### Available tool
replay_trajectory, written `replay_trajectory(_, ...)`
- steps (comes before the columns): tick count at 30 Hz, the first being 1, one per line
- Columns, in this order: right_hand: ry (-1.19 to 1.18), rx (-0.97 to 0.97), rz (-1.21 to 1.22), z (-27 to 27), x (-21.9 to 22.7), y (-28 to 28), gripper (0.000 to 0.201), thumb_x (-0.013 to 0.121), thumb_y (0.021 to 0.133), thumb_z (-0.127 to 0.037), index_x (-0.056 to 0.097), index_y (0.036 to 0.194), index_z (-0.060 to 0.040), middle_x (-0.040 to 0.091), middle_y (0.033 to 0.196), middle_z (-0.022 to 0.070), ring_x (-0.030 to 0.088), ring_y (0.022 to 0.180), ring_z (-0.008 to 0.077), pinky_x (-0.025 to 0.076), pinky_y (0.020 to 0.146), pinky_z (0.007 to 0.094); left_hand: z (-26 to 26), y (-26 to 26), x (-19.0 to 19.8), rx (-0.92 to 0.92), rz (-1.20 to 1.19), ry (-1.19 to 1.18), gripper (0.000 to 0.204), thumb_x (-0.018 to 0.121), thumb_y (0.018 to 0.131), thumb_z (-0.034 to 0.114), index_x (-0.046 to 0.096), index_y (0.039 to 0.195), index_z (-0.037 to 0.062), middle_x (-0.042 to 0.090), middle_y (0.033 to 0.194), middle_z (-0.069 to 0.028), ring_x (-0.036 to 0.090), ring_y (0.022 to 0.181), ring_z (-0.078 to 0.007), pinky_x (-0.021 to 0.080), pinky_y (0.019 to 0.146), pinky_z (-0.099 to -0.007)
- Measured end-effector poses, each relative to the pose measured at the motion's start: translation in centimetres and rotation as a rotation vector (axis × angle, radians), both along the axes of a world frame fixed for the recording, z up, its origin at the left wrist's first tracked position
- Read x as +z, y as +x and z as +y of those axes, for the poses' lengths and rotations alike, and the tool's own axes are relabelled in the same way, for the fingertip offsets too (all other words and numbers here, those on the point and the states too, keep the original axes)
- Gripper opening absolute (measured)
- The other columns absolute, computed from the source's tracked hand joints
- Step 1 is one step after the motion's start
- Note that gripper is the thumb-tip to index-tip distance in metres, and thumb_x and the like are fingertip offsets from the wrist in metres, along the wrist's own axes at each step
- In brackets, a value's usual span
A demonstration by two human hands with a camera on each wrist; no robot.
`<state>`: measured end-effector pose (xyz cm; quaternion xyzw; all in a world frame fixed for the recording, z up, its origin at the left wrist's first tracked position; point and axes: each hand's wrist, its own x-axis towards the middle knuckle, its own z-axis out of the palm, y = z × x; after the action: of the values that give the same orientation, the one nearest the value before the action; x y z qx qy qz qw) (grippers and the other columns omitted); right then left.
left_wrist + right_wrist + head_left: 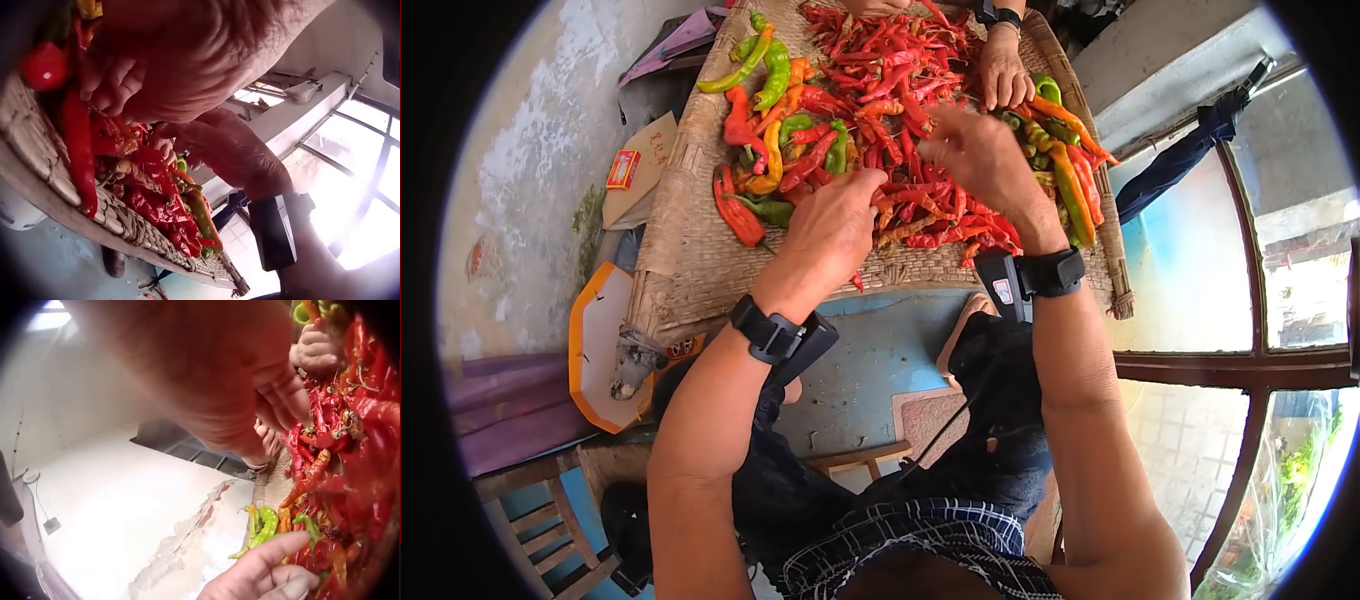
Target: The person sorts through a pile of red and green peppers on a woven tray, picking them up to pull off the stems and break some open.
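Red dried chili peppers (900, 75) lie heaped across a woven tray (675, 215). My left hand (825, 235) hovers at the near left of this heap, its fingertips right by the red peppers. In the right wrist view, its index finger (275, 550) stretches over them, with nothing visible in its grasp. My right hand (985, 165), blurred in the head view, is above the near right part of the pile. Its fingers bend loosely downward in the right wrist view and no pepper shows between them. Green and orange peppers (775, 75) lie left of the heap.
Another person's hand (1005, 72) reaches over the far right of the tray, near more green and orange peppers (1070, 185). That person's other hand (875, 5) is at the far edge. A window (1190, 270) stands right, an orange-edged box (600, 340) left.
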<state>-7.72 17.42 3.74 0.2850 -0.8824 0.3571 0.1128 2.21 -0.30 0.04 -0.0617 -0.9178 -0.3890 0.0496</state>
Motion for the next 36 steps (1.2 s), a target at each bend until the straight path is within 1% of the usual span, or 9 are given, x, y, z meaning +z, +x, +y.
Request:
replay_trajectory(2,0.395,0.338,0.005,0.2,-2.0,0.4,0.034,0.066,0.078,-0.016,0.06,0.11,-0.0049,0.065,0.094,0.0138,0.063,0.082,0.0289,0.05,0.072,0.0362,0.6,0.3,-0.2,-0.01,0.14,-0.32,0.032,0.053,0.083,0.001,0.053,0.114,0.0063,0.057,0.094,-0.0168,0.059,0.084,-0.0337,0.048,0.071,-0.0425)
replay_trajectory(9,0.457,0.176,0.052,0.1,-2.6,1.7,0.018,0.067,0.07,-0.009,0.062,0.086,-0.004,0.062,0.084,0.014,0.061,0.08,0.0331,0.048,0.07,0.0392,1.1,0.2,-0.8,-0.044,0.167,-0.473,0.022,0.05,0.081,-0.001,0.057,0.101,0.0065,0.053,0.083,-0.0156,0.058,0.081,-0.0355,0.048,0.069,-0.044)
replay_trajectory(18,0.08,0.182,-0.508,3.2,0.6,0.3,0.008,0.062,0.078,-0.006,0.065,0.081,0.0004,0.065,0.07,0.0063,0.061,0.066,0.0125,0.048,0.06,0.0278,-0.8,-0.4,1.0,0.058,0.129,0.024,0.014,0.056,0.085,0.013,0.057,0.095,0.0036,0.059,0.074,-0.0181,0.059,0.068,-0.0346,0.046,0.062,-0.0398)
replay_trajectory(19,0.077,0.177,-0.511,3.1,0.4,0.0,0.008,0.062,0.078,-0.006,0.065,0.081,0.0004,0.065,0.07,0.0063,0.061,0.066,0.0125,0.048,0.06,0.0278,-1.0,-0.4,1.2,0.065,0.144,0.059,0.017,0.055,0.088,0.017,0.057,0.096,0.002,0.058,0.069,-0.0121,0.057,0.059,-0.0246,0.046,0.06,-0.0327)
replay_trajectory(22,-0.789,0.033,-0.546,2.0,0.0,-1.3,0.025,0.065,0.08,-0.009,0.064,0.104,0.0005,0.066,0.08,0.0071,0.06,0.067,0.0092,0.05,0.062,0.0252,-1.3,-1.1,0.9,0.082,0.09,0.307,0.022,0.054,0.091,0.021,0.057,0.097,0.0001,0.056,0.068,-0.0044,0.053,0.059,-0.0117,0.044,0.058,-0.0257)
replay_trajectory(24,-0.696,-0.009,-0.285,1.5,-0.7,-2.0,0.034,0.066,0.081,-0.013,0.06,0.112,-0.0005,0.067,0.085,0.0101,0.062,0.069,0.011,0.051,0.064,0.0265,-1.4,-1.3,1.0,0.105,0.052,0.379,0.025,0.053,0.093,0.024,0.056,0.097,-0.0011,0.055,0.07,-0.0006,0.05,0.062,-0.0056,0.043,0.058,-0.0212)
replay_trajectory(27,0.134,0.117,0.037,0.3,-2.1,-1.0,0.036,0.071,0.078,-0.02,0.063,0.109,-0.0038,0.064,0.091,0.0128,0.063,0.078,0.0201,0.05,0.071,0.0312,-1.4,-1.5,1.0,0.129,0.022,0.425,0.026,0.052,0.093,0.024,0.055,0.098,-0.0012,0.055,0.07,-0.0018,0.051,0.063,-0.007,0.044,0.058,-0.0217)
replay_trajectory(30,0.511,0.12,0.139,-1.0,-3.7,1.4,0.022,0.07,0.074,-0.018,0.066,0.092,-0.0054,0.062,0.089,0.0157,0.059,0.083,0.0346,0.049,0.074,0.0386,-1.0,-1.5,1.0,0.151,0.019,0.507,0.025,0.052,0.09,0.023,0.054,0.088,-0.0027,0.059,0.067,-0.0125,0.056,0.061,-0.0201,0.045,0.059,-0.0329)
replay_trajectory(36,0.259,0.2,-0.039,-0.9,-3.0,0.2,0.017,0.069,0.073,-0.013,0.066,0.089,-0.0066,0.061,0.089,0.013,0.061,0.08,0.0262,0.048,0.069,0.035,-1.6,-1.1,1.5,0.162,0.079,0.469,0.026,0.053,0.09,0.023,0.054,0.086,-0.0024,0.059,0.066,-0.0109,0.057,0.06,-0.0172,0.045,0.059,-0.0322)
